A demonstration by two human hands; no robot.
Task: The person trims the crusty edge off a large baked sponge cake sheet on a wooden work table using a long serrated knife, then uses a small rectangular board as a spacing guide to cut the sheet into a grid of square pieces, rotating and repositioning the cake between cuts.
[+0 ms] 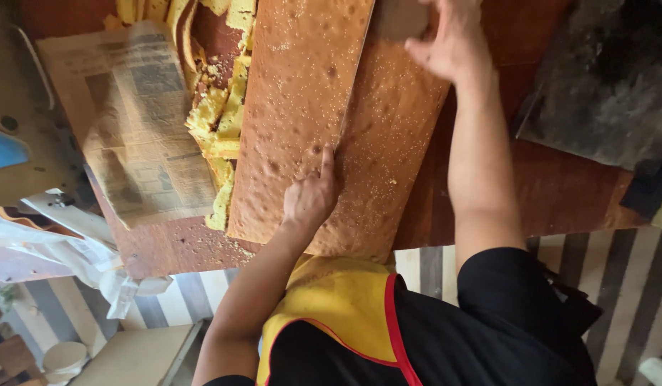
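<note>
Right grip (445, 43) closes on a knife (356, 78) cutting along the sponge sheet (302, 107) on the tabletop (560, 186); my left hand (311, 196) holds nothing, one finger pinning the sheet beside the blade. I'd keep that finger clear and cut straight. Yellow trimmings (220, 129) and newspaper (130, 121) crowd the left; a dark tray (602, 78) sits right.

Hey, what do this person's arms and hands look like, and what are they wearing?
Both forearms are bare, and the left hand and right hand wear no gloves, rings or watch that I can see. A short black sleeve covers the right upper arm. The torso carries a yellow apron with red trim over black clothing.
</note>
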